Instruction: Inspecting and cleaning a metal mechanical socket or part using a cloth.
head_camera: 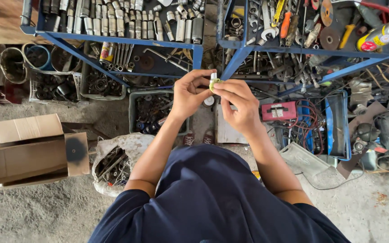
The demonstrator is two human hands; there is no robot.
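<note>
My left hand (190,94) and my right hand (239,105) meet in front of me, both pinching a small yellow-green and white object (213,81), like a little tube or cap. The fingertips of both hands close around it, so most of it is hidden. The hands hover just in front of a blue metal rack (127,41) full of tools.
Rows of sockets (113,20) fill the rack's left shelf; wrenches and screwdrivers (284,24) fill the right. Below are bins of metal parts (151,110), a red box (279,110), a blue tray (337,126), a cardboard box (28,153) and a sack of scrap (115,164).
</note>
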